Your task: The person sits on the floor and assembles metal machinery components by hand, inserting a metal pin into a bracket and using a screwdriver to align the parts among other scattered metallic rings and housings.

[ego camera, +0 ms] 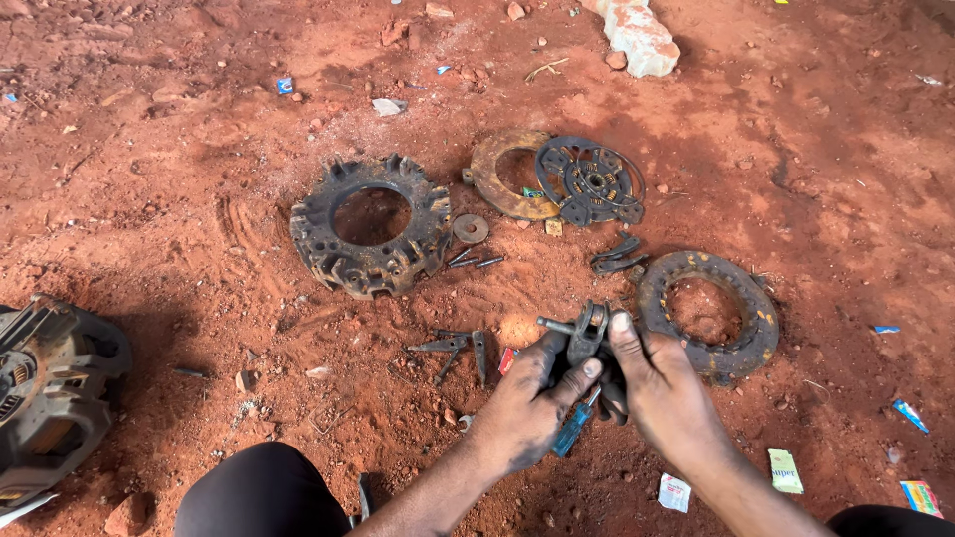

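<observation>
Both hands work low over the red dirt ground [199, 129]. The left hand [522, 403] and the right hand [662, 388] are closed together around 1 small dark metal lever part with a pin [582, 333], held just above the soil; a blue-handled screwdriver [575, 426] pokes out beneath them.

Beyond the hands lie 4 round clutch pieces: 1 toothed cover ring [370, 227] up to the left, 1 rusty flat ring [502, 174] with 1 dark spoked disc [590, 181] overlapping it straight ahead, and 1 rusty ring [708, 313] touching the right fingertips' side. 1 small washer [471, 229] and a few loose bolts [476, 261] sit between.

Near the right wrist lie 3 wrappers: 1 white sachet [674, 492], 1 pale yellow-green packet [785, 470], 1 red-and-yellow packet [920, 495].
</observation>
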